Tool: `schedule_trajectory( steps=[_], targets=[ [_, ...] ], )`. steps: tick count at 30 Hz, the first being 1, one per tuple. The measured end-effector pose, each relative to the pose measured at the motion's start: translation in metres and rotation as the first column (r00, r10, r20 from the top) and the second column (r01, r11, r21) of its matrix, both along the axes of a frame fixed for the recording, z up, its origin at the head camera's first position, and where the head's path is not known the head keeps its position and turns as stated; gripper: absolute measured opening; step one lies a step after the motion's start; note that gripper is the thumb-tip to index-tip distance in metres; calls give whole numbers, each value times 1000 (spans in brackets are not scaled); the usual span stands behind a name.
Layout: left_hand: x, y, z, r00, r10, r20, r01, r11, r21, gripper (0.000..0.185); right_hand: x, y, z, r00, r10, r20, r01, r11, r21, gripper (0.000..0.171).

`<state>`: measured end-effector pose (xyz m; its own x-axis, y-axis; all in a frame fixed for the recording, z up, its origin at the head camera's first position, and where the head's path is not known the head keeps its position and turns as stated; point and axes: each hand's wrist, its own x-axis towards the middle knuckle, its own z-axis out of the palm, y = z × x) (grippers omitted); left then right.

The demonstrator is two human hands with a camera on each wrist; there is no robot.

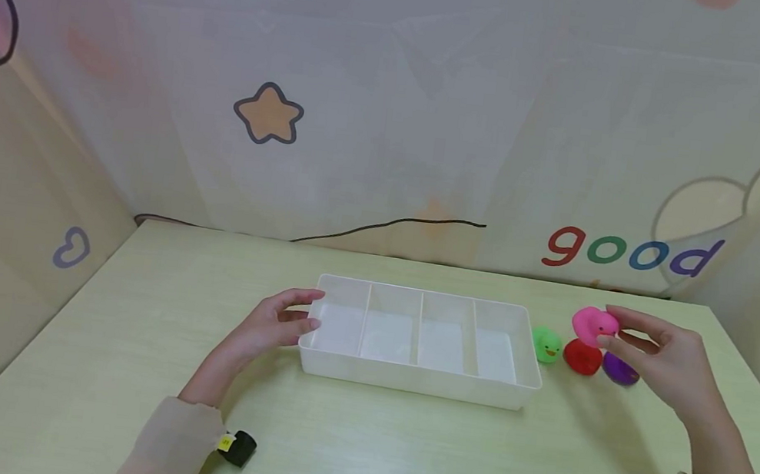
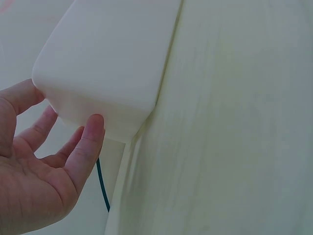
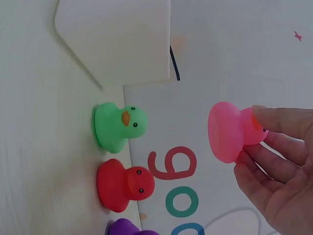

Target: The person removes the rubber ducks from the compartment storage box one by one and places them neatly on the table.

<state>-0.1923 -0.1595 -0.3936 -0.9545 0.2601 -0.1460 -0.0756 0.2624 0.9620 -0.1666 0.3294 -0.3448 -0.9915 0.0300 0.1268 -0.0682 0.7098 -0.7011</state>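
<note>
A white tray (image 1: 407, 379) with several compartments in a row stands on the table. My left hand (image 1: 277, 317) touches its left end; in the left wrist view the fingertips (image 2: 95, 122) rest against the end wall (image 2: 117, 110). To the right of the tray, my right hand (image 1: 669, 360) pinches a pink rubber duck (image 1: 593, 325) between thumb and fingers, above the table. Below it sit a green rubber duck (image 3: 115, 127), a red rubber duck (image 3: 120, 186) and a purple rubber duck (image 1: 619, 369), the purple one partly hidden by the right hand.
The pale table (image 1: 357, 451) ends at the back against a printed cloth (image 1: 393, 115) with a star and the word "good". Side cloths (image 1: 17, 245) hang at left and right. The green duck stands close by the tray's right end.
</note>
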Motion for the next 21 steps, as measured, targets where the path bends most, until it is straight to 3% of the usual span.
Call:
schedule_trajectory(
  steps=[4,15,21],
  targets=[
    [0,0,0,1000,5,3,-5,1000,2,52,11,1,11,1000,-19,-6,19,1000,10,57],
    [-1,0,-1,1000,-7,-4,7,1000,17,51,13,42,-4,997,-19,-70,14,996,-83,44],
    [0,-1,-1,1000,-4,-12,4,1000,0,51,9,60,-12,996,-83,-40,84,995,46,55]
  ],
)
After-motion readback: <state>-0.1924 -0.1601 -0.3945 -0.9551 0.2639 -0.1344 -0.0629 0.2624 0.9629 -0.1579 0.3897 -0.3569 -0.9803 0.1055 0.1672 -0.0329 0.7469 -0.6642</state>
